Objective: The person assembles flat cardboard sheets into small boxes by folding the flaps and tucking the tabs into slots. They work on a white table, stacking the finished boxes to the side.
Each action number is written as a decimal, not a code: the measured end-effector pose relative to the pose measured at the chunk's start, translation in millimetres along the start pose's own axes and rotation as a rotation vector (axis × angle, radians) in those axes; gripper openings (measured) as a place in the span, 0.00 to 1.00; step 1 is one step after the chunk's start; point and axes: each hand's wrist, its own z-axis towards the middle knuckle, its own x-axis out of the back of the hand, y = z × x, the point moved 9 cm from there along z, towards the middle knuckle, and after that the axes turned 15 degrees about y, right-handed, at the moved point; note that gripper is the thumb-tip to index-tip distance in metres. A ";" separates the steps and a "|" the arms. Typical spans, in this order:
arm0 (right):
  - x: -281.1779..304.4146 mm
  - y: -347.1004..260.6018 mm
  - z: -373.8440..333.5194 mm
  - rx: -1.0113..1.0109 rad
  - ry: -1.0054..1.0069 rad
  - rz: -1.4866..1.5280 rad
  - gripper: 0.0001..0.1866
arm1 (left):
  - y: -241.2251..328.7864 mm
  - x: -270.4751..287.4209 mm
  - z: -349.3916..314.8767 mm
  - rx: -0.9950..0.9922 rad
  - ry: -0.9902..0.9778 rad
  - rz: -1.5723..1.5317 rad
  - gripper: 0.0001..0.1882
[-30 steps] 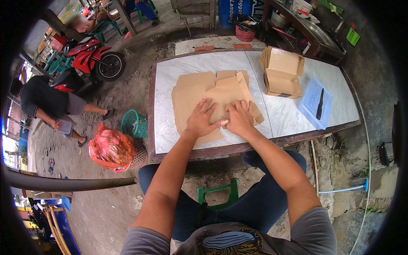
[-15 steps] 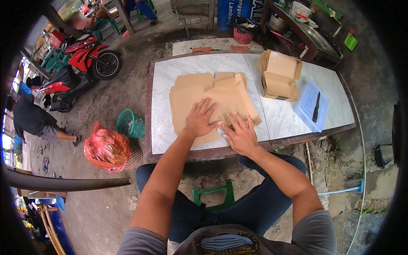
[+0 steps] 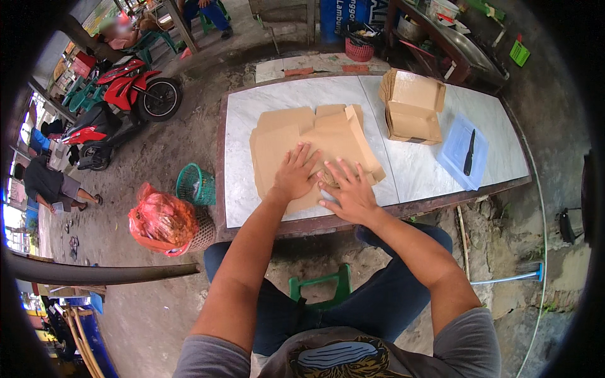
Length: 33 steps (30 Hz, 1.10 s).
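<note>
A brown cardboard box blank lies unfolded on the white marble-patterned table, with one flap standing up along its right side. My left hand rests palm down on the cardboard, fingers spread. Just beside it, my right hand presses on the lower part of the blank, its fingers also apart. Neither hand grips anything. What lies under the palms is hidden. To the right stands a stack of formed brown boxes, the top one with its lid raised.
A black knife lies on a blue translucent plastic container at the table's right. Left of the table are a green basket and a red plastic bag. A red motorbike stands behind; a person is at the far left.
My right hand has slid slightly up and left over the cardboard, its fingers still spread. My left hand has barely moved. The person at the far left has changed position.
</note>
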 end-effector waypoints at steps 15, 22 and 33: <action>-5.5 -27.4 8.5 0.176 -0.026 0.016 0.32 | -29.5 23.0 -5.5 0.024 -0.164 -0.307 0.23; -31.8 -59.1 4.4 0.433 0.117 0.064 0.23 | -31.2 48.3 -35.0 -0.061 -0.029 -0.072 0.22; -53.1 -25.8 48.9 0.056 0.121 0.197 0.08 | -62.5 52.1 -34.7 0.231 -0.049 -0.719 0.27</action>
